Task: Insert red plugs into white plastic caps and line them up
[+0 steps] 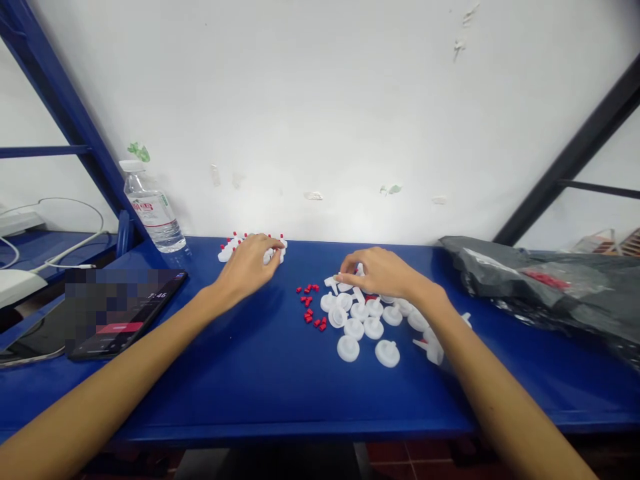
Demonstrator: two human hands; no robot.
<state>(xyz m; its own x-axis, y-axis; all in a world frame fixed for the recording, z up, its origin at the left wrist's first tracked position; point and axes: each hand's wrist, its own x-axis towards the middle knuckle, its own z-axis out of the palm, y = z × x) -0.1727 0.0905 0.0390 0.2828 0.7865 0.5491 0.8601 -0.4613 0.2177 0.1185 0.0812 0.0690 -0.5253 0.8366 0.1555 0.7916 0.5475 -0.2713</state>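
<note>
At the back of the table, my left hand reaches over a cluster of white plastic pieces with red caps. Its thumb and forefinger are nearly closed around a red-capped white piece at the cluster's right end. My right hand is curled over a pile of white round plastic pieces with stems. Its thumb and fingers are bent together at a white stemmed piece; the grip is partly hidden. Several loose small red caps lie between the two hands.
A water bottle stands by the wall at the back left. A phone lies on the left, beside a white cable. On the right, dark plastic bags cover part of the blue table. A metal frame post rises behind them.
</note>
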